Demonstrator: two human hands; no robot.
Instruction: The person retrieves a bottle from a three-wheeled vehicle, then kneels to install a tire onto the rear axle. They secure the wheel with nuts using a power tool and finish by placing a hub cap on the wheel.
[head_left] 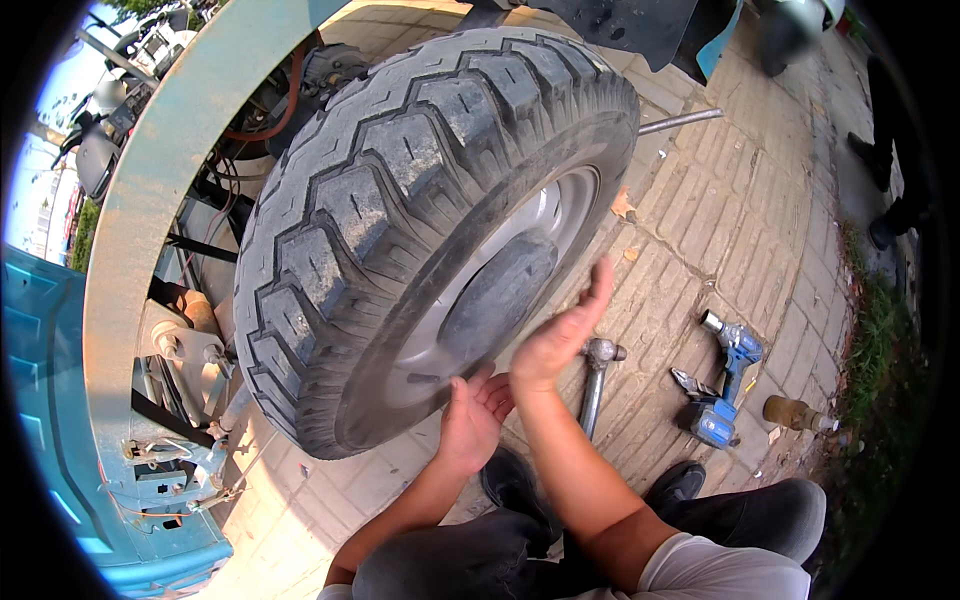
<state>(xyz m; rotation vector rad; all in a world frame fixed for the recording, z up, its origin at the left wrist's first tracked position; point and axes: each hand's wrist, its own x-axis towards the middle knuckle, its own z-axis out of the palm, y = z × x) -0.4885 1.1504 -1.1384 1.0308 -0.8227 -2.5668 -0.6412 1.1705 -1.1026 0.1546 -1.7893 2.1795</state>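
Note:
A big black tyre (370, 190) with deep block tread stands tilted on a vehicle, its grey wheel rim (570, 200) facing me. A dark round hub (505, 290) sits in the middle of the rim. Beside the lower part of the wheel, my left hand (473, 425) is open, palm turned up and fingers apart, with nothing in it. My right hand (560, 345) is open too, just right of the hub and holding nothing; one digit points up, the other fingers are partly hidden. Whether either hand touches the wheel, I cannot tell.
On the paving (720, 230) right of my hands lie a metal bar-like tool (594, 390), a blue cordless impact wrench (725, 380), pliers (693, 385) and a brownish bottle (795, 413). A metal rod (682, 121) sticks out behind the tyre. Blue-green vehicle bodywork (140, 180) frames the left.

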